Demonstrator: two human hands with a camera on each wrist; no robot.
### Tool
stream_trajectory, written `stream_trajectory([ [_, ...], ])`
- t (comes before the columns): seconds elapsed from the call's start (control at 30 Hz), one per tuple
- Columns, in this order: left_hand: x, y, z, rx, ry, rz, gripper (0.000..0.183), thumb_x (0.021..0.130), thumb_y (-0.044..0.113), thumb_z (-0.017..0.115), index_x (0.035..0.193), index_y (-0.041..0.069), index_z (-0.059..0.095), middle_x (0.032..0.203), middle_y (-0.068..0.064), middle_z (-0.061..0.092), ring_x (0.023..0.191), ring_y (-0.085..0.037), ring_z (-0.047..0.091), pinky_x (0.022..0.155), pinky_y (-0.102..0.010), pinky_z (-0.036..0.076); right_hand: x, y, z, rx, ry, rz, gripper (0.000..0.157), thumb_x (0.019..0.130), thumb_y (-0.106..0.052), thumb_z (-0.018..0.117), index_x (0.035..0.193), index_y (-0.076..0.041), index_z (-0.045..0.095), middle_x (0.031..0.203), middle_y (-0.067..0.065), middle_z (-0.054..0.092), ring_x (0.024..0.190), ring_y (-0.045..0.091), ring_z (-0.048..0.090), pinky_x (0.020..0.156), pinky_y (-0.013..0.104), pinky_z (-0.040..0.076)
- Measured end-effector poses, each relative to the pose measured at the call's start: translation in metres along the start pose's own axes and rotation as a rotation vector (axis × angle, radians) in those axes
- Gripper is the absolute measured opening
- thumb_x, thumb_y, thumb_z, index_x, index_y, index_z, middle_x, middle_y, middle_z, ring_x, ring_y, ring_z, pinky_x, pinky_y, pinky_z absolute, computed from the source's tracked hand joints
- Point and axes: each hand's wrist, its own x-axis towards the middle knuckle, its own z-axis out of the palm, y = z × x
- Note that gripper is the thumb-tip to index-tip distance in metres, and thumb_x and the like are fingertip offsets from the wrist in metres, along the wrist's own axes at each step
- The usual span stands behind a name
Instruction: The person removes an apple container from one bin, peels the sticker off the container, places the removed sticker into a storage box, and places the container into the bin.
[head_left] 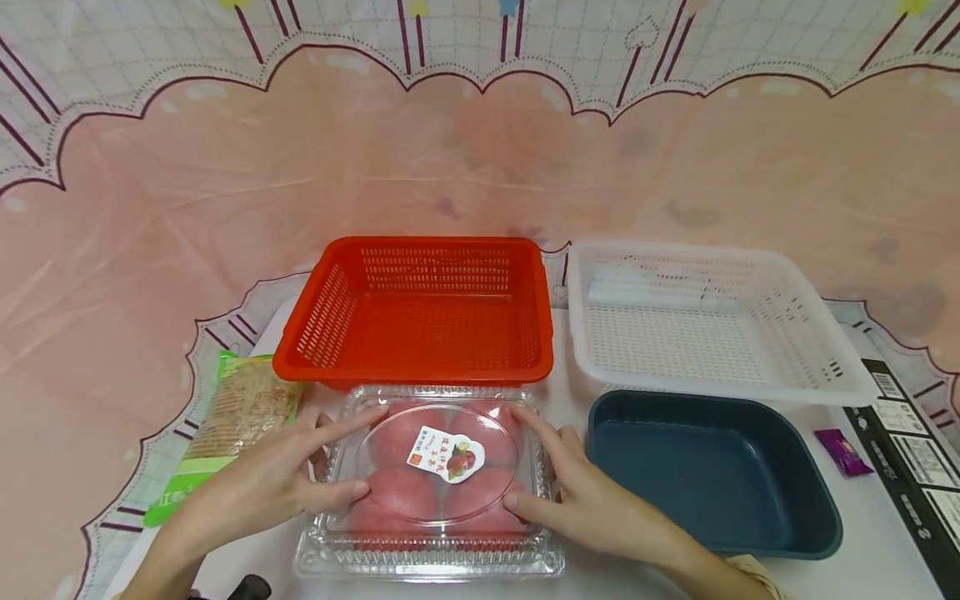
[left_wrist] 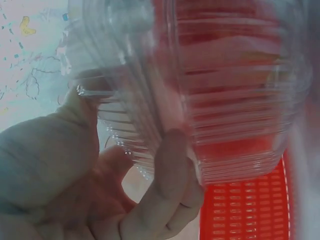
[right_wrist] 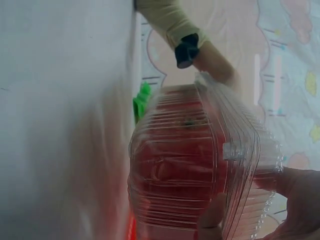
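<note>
Both hands hold a clear plastic clamshell box (head_left: 431, 567) by its two sides. Its lid is closed, and several round red fruits (head_left: 405, 493) show through the plastic. A white label (head_left: 442, 454) with a red fruit picture sits on the lid. The left hand (head_left: 262, 475) grips the left side; in the left wrist view its fingers (left_wrist: 172, 155) curl against the rim while the thumb lies over the lid. On the opposite side, the right hand (head_left: 577, 492) grips the edge, its thumb on the lid. Part of the right hand's fingers is hidden behind the box.
Behind the box stands a red-orange basket (head_left: 442, 375), with a white basket (head_left: 720, 387) to its right. A dark blue basin (head_left: 712, 475) sits at the right, near a purple packet (head_left: 843, 452) and a black labelled strip (head_left: 900, 467). A green-and-clear bag (head_left: 240, 408) lies left.
</note>
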Motion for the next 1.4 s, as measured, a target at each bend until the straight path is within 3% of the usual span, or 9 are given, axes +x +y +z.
stream_trajectory([
  [0.13,0.002,-0.006,0.002,-0.008,-0.045,-0.006,0.072,0.079,0.057,0.071,0.142,0.048,0.04,0.122,-0.011,0.057,0.091,-0.016,0.06,0.063,-0.035,0.054,0.003,0.003,0.006,0.004,-0.004,0.02,0.082,0.085,-0.048,0.068,0.148,-0.05,0.016,0.097,0.009,0.037,0.067,0.014,0.042,0.051,0.025,0.032],
  [0.4,0.01,-0.017,0.006,-0.056,-0.128,-0.047,0.077,0.079,0.054,0.072,0.145,0.051,0.033,0.14,-0.017,0.05,0.111,-0.032,0.057,0.072,-0.052,0.056,0.011,0.011,0.02,-0.001,0.013,0.036,0.085,0.085,-0.046,0.069,0.151,-0.046,0.015,0.1,0.009,0.038,0.067,0.016,0.045,0.053,0.025,0.036],
  [0.67,0.014,-0.03,0.009,-0.129,-0.23,-0.034,0.089,0.079,0.048,0.074,0.15,0.049,0.02,0.149,-0.022,0.037,0.123,-0.049,0.044,0.077,-0.052,0.056,0.016,0.016,0.029,-0.11,0.033,-0.011,0.087,0.085,-0.051,0.067,0.154,-0.043,0.014,0.093,0.003,0.035,0.063,0.01,0.039,0.055,0.019,0.034],
  [0.77,0.016,-0.034,0.011,-0.119,-0.256,-0.024,0.091,0.08,0.049,0.073,0.15,0.048,0.015,0.127,-0.026,0.047,0.102,-0.043,0.055,0.068,-0.041,0.055,0.017,0.017,0.031,-0.142,0.057,-0.024,0.087,0.085,-0.049,0.068,0.154,-0.041,0.016,0.091,0.002,0.035,0.061,0.008,0.039,0.053,0.018,0.034],
  [0.9,0.015,-0.037,0.015,-0.043,-0.24,-0.031,0.091,0.08,0.054,0.071,0.15,0.048,0.014,0.108,-0.018,0.047,0.077,-0.021,0.055,0.053,-0.031,0.047,0.019,0.017,0.032,-0.227,0.077,-0.062,0.087,0.084,-0.047,0.069,0.154,-0.039,0.018,0.09,0.001,0.037,0.06,0.008,0.039,0.053,0.019,0.035],
  [1.03,0.011,-0.042,0.021,0.019,-0.139,0.033,0.087,0.079,0.058,0.07,0.15,0.045,0.021,0.138,-0.016,0.038,0.096,-0.03,0.061,0.06,-0.039,0.054,0.021,0.017,0.032,-0.367,0.085,-0.095,0.087,0.084,-0.048,0.069,0.154,-0.036,0.02,0.089,0.001,0.04,0.06,0.009,0.038,0.052,0.019,0.034],
  [1.2,0.011,-0.05,0.026,-0.027,-0.056,0.172,0.084,0.08,0.051,0.072,0.15,0.038,0.027,0.16,-0.014,0.015,0.129,-0.05,0.042,0.078,-0.061,0.052,0.022,0.011,0.029,-0.619,0.152,-0.125,0.085,0.079,-0.055,0.068,0.152,-0.032,0.031,0.117,0.009,0.047,0.09,0.017,0.049,0.057,0.025,0.042],
  [1.3,0.014,-0.054,0.026,-0.064,-0.073,0.184,0.083,0.081,0.051,0.072,0.149,0.04,0.026,0.162,-0.013,0.011,0.134,-0.05,0.037,0.082,-0.063,0.05,0.025,0.005,0.028,-0.733,0.167,-0.195,0.084,0.078,-0.059,0.067,0.148,-0.022,0.039,0.143,0.015,0.037,0.123,0.028,0.043,0.083,0.038,0.053],
  [1.4,0.018,-0.059,0.026,-0.078,-0.078,0.223,0.082,0.083,0.047,0.072,0.15,0.037,0.026,0.161,-0.01,0.014,0.136,-0.044,0.036,0.088,-0.063,0.049,0.032,-0.004,0.027,-0.797,0.121,-0.292,0.082,0.08,-0.059,0.065,0.145,-0.014,0.045,0.153,0.016,0.03,0.139,0.033,0.032,0.11,0.044,0.04],
])
